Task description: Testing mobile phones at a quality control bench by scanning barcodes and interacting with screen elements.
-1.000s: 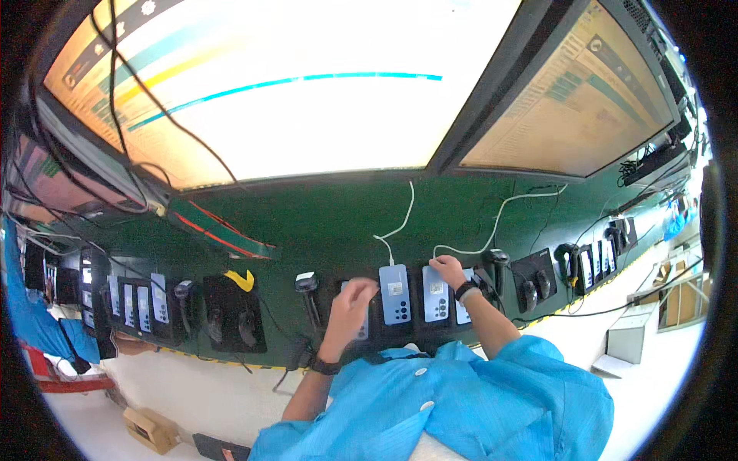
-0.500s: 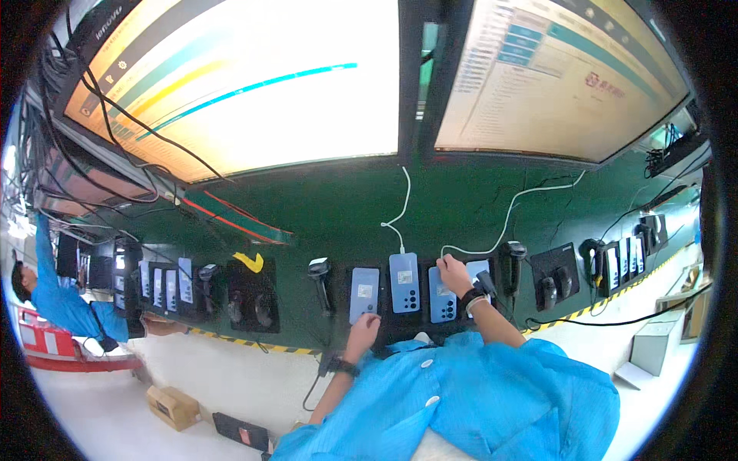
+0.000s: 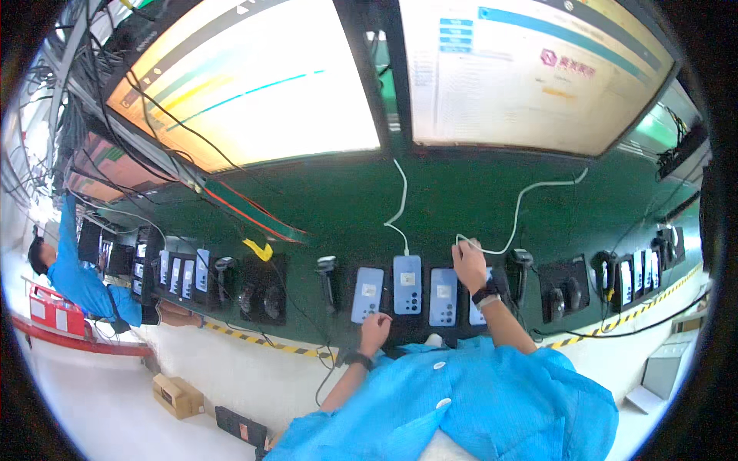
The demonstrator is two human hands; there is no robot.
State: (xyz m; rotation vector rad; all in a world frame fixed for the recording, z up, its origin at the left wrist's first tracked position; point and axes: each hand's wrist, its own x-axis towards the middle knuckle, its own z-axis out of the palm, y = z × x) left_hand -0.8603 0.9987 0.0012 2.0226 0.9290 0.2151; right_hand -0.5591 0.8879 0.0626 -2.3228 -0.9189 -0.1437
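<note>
Blue phones with white labels lie in a row on a black mat. My right hand (image 3: 469, 265) is closed on the loose end of a white charging cable (image 3: 516, 211), just above the third phone (image 3: 443, 296). Its fingers hide the plug. Under that wrist, the fourth phone (image 3: 480, 311) is partly covered. The second phone (image 3: 407, 284) has another white cable (image 3: 403, 201) plugged into its top edge. My left hand (image 3: 375, 332) rests at the lower edge of the leftmost phone (image 3: 368, 292), fingers loosely bent and apart, gripping nothing.
Two monitors (image 3: 538, 84) stand behind the green bench (image 3: 323, 200). Handheld scanners (image 3: 327, 283) flank the phones. Mice on dark pads (image 3: 565, 288) and more phones lie on both sides. A co-worker in blue (image 3: 100, 276) reaches up at the left. A cardboard box (image 3: 178, 396) sits on the floor.
My right hand has lifted from the third phone's top toward the back of the bench, carrying the cable end. My left hand stays by the leftmost phone. The whole view has shifted slightly.
</note>
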